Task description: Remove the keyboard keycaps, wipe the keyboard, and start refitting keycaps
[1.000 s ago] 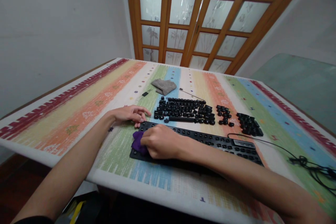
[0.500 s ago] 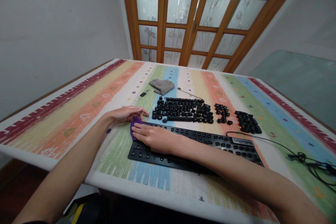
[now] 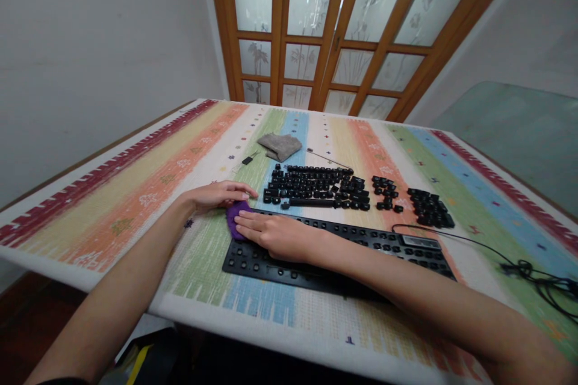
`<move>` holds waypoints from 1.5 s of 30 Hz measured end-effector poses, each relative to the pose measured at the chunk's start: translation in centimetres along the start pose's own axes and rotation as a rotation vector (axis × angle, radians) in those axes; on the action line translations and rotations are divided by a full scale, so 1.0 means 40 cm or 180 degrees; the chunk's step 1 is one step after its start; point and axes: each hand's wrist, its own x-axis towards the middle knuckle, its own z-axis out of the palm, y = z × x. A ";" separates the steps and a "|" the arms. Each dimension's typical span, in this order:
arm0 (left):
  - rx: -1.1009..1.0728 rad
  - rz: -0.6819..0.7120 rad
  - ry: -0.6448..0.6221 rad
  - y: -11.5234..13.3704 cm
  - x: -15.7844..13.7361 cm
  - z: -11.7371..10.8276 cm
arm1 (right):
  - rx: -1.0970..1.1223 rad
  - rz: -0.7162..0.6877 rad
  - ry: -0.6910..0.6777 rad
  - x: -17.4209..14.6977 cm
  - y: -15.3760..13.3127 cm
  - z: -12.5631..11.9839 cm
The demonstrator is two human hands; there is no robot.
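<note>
A black keyboard base (image 3: 289,271) with its keycaps off lies across the near part of the table, partly under my right forearm. My right hand (image 3: 277,236) presses a purple cloth (image 3: 237,219) on the base's far left corner, fingers laid over the cloth's right side. My left hand (image 3: 221,194) rests just beyond that corner, its fingers stretched out to the right and nothing visible in them. Whether its fingertips touch the cloth or the base I cannot tell.
Loose black keycaps (image 3: 316,183) lie in groups behind the base. Farther back are a grey cloth (image 3: 280,145), a small black-ended tool (image 3: 247,160) and a thin rod (image 3: 329,159). A black cable (image 3: 474,240) runs right into a tangle. The table wears a striped tablecloth (image 3: 149,198).
My right hand and the purple cloth have shifted slightly to the right along the base. My left hand's fingers lie a little straighter, in about the same place.
</note>
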 end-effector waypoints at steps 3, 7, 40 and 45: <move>-0.0049 -0.0008 0.0008 0.003 -0.002 0.003 | -0.0033 0.0011 0.0060 -0.012 0.005 -0.002; -0.0216 -0.0027 -0.0125 0.004 -0.002 0.003 | -0.0010 0.0052 0.0110 -0.032 0.007 -0.008; -0.0248 0.0101 -0.0419 -0.008 0.002 -0.005 | 0.0050 -0.0046 0.0212 -0.134 0.019 -0.013; -0.0321 0.0054 -0.0356 -0.006 0.001 -0.001 | 0.0063 0.0042 0.0251 -0.167 0.012 -0.011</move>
